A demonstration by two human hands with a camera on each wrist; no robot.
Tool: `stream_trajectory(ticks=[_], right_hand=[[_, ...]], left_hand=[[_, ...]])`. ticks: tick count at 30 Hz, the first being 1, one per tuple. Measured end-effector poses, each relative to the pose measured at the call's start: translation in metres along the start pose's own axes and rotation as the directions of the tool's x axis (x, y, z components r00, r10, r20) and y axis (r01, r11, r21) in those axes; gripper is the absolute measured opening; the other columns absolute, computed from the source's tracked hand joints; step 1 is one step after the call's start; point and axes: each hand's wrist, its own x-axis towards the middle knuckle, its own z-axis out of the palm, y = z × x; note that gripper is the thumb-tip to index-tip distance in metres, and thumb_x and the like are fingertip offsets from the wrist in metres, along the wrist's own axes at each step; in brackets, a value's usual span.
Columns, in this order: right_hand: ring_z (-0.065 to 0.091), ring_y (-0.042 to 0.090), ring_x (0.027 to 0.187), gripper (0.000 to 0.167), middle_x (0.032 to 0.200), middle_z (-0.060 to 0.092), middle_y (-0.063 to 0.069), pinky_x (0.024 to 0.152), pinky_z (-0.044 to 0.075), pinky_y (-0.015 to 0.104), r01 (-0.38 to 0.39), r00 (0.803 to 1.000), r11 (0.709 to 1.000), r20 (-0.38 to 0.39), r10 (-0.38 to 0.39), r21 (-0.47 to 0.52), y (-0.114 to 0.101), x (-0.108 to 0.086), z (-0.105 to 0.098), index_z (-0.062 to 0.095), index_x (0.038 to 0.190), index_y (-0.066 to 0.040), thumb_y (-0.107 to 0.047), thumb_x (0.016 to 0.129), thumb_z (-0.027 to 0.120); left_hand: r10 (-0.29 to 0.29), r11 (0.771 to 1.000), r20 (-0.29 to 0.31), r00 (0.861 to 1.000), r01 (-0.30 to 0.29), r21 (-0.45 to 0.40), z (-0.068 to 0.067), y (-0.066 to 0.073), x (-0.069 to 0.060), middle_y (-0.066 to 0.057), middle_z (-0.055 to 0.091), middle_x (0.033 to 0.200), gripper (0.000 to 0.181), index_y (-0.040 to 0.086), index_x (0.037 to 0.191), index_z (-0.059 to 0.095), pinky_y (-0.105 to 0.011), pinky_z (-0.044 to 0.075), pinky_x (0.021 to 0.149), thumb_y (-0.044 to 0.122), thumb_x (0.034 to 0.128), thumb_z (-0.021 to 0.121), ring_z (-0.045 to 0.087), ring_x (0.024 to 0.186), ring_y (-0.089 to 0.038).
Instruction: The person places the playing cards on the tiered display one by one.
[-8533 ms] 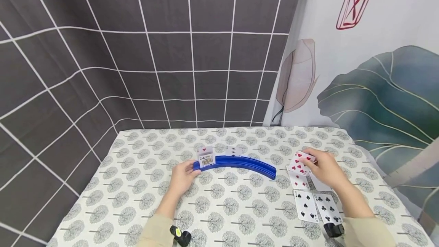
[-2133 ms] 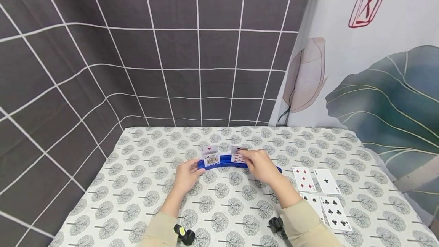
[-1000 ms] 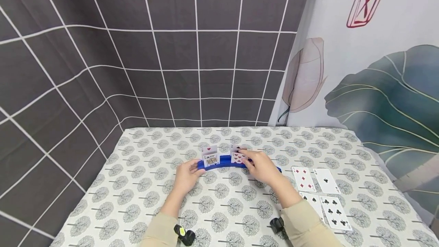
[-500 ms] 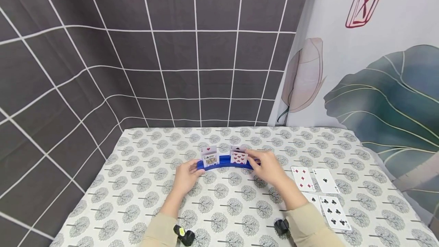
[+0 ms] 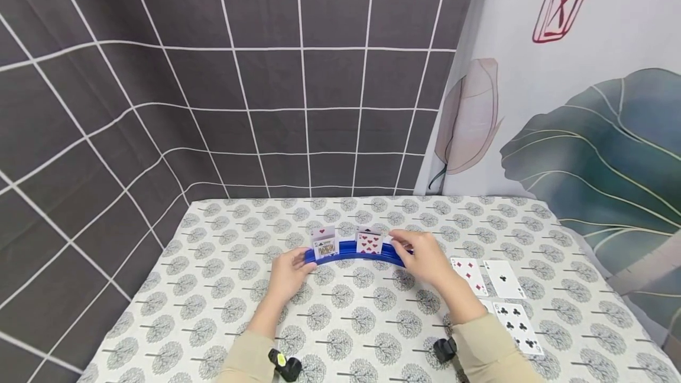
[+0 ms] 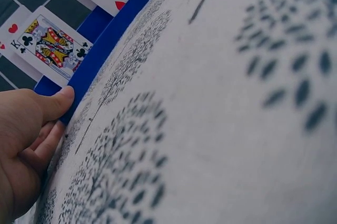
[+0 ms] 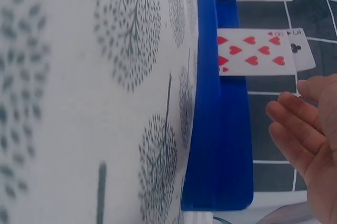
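Note:
A curved blue playing-card holder (image 5: 347,249) lies on the table. My left hand (image 5: 288,275) pinches its left end between thumb and fingers. Near that end the king of clubs (image 6: 50,45) stands in the holder, with a heart card (image 5: 321,232) behind it. Towards the middle stands the eight of hearts (image 7: 253,51), upright in the front groove. The three of clubs (image 7: 301,50) rises behind it. My right hand (image 5: 427,260) is just right of these cards, fingers relaxed and holding nothing. The right wrist view shows a gap between its fingertips and the eight.
Face up on the patterned tablecloth (image 5: 340,324), to the right, lie the five of diamonds (image 5: 469,273), the ace of clubs (image 5: 503,279) and the six of clubs (image 5: 518,325). My right forearm hides the five of spades. A dark gridded curtain (image 5: 255,87) hangs behind.
My right hand brought the eight of hearts from the right-hand cards to the holder, let it go there and drew back rightward. The left hand kept its grip on the holder's end.

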Motion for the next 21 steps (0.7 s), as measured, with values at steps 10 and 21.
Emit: stream_trajectory(ticks=[10,21], right_hand=[[0.074,0.024,0.077,0.022,0.096,0.076,0.016,0.071,0.066,0.035,-0.002,1.0,1.0,0.001,0.002,0.005,0.009,-0.002,-0.014,0.071,0.112,0.004,0.002,0.09,0.071],[0.073,0.025,0.075,0.026,0.092,0.076,0.015,0.07,0.067,0.035,-0.038,0.999,0.999,-0.007,0.037,-0.012,0.027,-0.012,-0.028,0.07,0.116,0.005,0.005,0.09,0.07]], left_hand=[[-0.009,1.0,-0.002,1.0,0.009,-0.001,0.0,-0.001,0.001,-0.026,0.07,0.115,0.04,-0.006,0.122,0.067,-0.027,0.062,0.088,0.0,0.0842,0.078,0.07,0.107,-0.037],[0.009,1.0,-0.002,1.0,-0.009,0.001,0.0,0.001,0.0,-0.027,0.07,0.114,0.04,-0.007,0.122,0.066,-0.028,0.062,0.088,-0.001,0.0845,0.078,0.07,0.107,-0.038]])
